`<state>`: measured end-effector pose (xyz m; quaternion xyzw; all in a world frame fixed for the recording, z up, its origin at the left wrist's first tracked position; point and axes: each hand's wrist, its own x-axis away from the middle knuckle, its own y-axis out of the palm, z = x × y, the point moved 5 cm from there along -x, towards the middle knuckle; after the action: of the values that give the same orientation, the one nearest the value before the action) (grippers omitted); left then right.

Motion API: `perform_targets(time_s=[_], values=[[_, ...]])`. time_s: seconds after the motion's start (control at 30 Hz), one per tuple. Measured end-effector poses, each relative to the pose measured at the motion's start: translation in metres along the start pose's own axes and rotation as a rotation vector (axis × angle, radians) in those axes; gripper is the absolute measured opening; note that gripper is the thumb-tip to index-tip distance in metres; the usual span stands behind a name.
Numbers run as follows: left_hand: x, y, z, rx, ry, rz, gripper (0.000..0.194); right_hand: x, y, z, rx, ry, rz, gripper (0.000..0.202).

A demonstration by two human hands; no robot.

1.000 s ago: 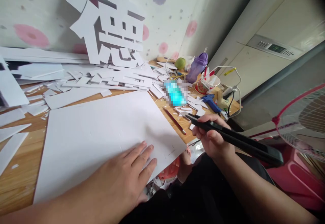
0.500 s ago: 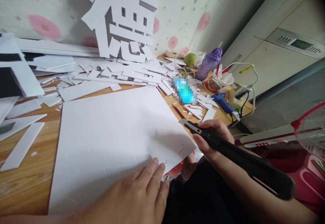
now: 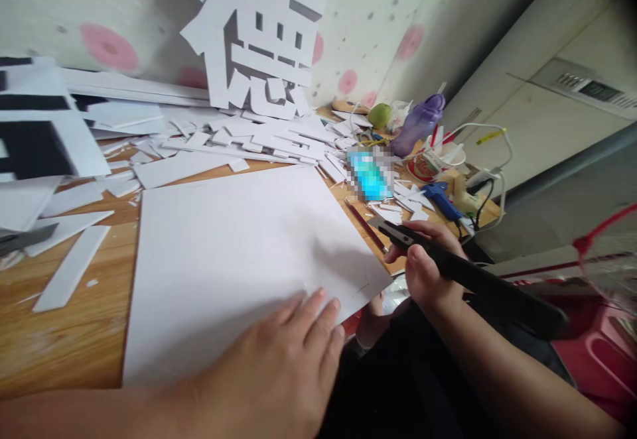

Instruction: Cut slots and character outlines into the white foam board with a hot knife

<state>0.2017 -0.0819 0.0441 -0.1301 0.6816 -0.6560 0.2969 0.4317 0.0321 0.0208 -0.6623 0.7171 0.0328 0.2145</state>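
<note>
A large white foam board [image 3: 223, 247] lies flat on the wooden table, its near right corner reaching past the table edge. My left hand [image 3: 288, 353] rests on the board's near side with fingers stretched out. In my right hand [image 3: 438, 273] is a black utility knife [image 3: 478, 280], held above the board's right edge. Its blade points left, toward a dark red pencil [image 3: 368, 227] on the table beside the board. Small marks show near the board's right corner.
White cut-out lettering [image 3: 259, 48] leans against the wall. Foam scraps [image 3: 229, 137] are heaped at the back. To the right are a phone [image 3: 371, 175], a purple bottle [image 3: 421, 121], a paper bowl [image 3: 432, 160] and a blue glue gun [image 3: 442, 200]. A pink stool [image 3: 597, 353] stands below.
The view has shifted, so the table sits further right. My right hand with the knife has moved slightly right and up, uncovering more of the pencil. My left hand stays on the board.
</note>
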Motion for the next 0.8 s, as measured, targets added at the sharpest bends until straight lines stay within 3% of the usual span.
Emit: perform_targets(time_s=[0.07, 0.17, 0.3, 0.57, 0.8], values=[[-0.006, 0.008, -0.017, -0.012, -0.043, -0.017, 0.053, -0.002, 0.007, -0.009, 0.001, -0.038, 0.031, 0.033], [-0.011, 0.020, -0.040, -0.018, -0.109, -0.062, 0.074, -0.004, 0.015, -0.014, 0.208, -0.019, -0.033, 0.025], [-0.009, 0.023, -0.057, -0.009, -0.193, -0.036, 0.074, -0.009, 0.024, -0.016, 0.348, -0.051, -0.150, 0.026], [-0.006, 0.022, -0.059, -0.021, -0.155, 0.007, 0.073, -0.016, 0.033, -0.011, 0.305, -0.065, -0.305, 0.028], [-0.009, 0.024, -0.062, -0.015, -0.150, 0.042, 0.076, -0.017, 0.033, -0.010, 0.305, -0.083, -0.329, 0.029]])
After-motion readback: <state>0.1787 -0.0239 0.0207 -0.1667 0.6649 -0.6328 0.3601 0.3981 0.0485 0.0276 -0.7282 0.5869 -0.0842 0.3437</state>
